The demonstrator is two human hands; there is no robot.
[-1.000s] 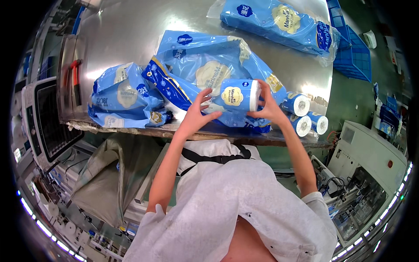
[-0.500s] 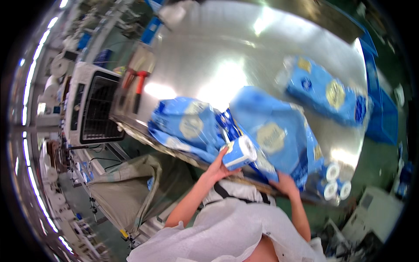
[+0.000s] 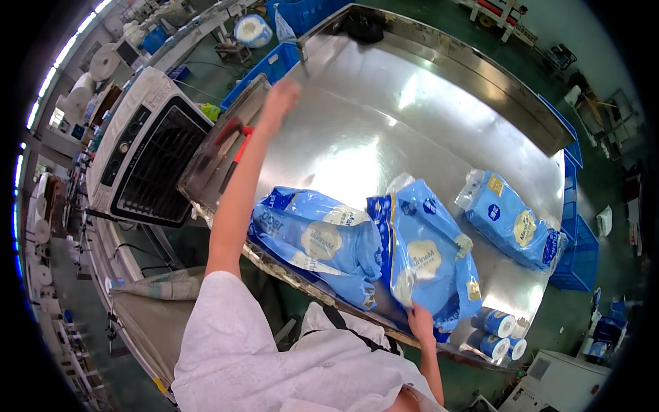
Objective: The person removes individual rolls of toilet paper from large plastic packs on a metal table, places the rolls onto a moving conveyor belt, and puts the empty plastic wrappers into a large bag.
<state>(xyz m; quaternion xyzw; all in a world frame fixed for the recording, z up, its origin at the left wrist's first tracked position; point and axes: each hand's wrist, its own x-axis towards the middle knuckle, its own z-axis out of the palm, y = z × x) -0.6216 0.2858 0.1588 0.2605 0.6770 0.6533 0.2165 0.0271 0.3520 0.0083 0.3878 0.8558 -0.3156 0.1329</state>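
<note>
My left hand [image 3: 280,101] reaches out over the far left edge of the metal table. Its fingers are smeared by motion, and no roll shows in it. At the table's near edge my right hand [image 3: 421,323] is closed on the lower end of a blue plastic bag [image 3: 425,254] with a cream label. Beside that bag, to the left, lies another crumpled blue bag [image 3: 319,240]. Several small paper rolls [image 3: 499,324] in blue-and-white wrap lie right of my right hand. Farther back on the right sits a full blue pack [image 3: 511,220] in clear film.
A red-and-black hand tool [image 3: 238,156] lies by the table's left rim, next to an air cooler [image 3: 154,151]. Blue crates [image 3: 575,250] flank the right side; a blue bin [image 3: 278,62] stands beyond the far left corner. Metal walls [image 3: 467,72] edge the table's back.
My left hand has swung from the near edge to the far left, and the paper roll it held no longer shows in it. My right hand stays at the blue bag. The view has shifted.
</note>
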